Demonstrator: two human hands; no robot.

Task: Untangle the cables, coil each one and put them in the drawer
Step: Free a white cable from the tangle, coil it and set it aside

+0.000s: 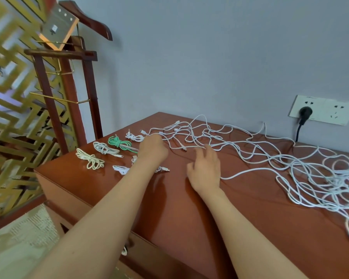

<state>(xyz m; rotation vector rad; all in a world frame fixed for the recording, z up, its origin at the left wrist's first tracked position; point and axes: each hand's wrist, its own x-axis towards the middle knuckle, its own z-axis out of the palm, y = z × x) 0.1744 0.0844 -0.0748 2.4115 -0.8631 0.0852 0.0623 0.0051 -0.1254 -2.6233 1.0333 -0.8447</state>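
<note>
The cable tangle (298, 166) stretches from twelve toward three o'clock; my open right hand (206, 168) sits nearest; whether my left hand (152, 150) grips anything, I cannot tell.

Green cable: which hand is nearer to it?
Left. The left hand is just right of the green cable; the right hand lies farther right, beyond the left.

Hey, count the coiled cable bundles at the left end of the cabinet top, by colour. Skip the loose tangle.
Green bundle: 1
Cream bundle: 1
White bundles: 3, one partly hidden
Total: 5
</note>
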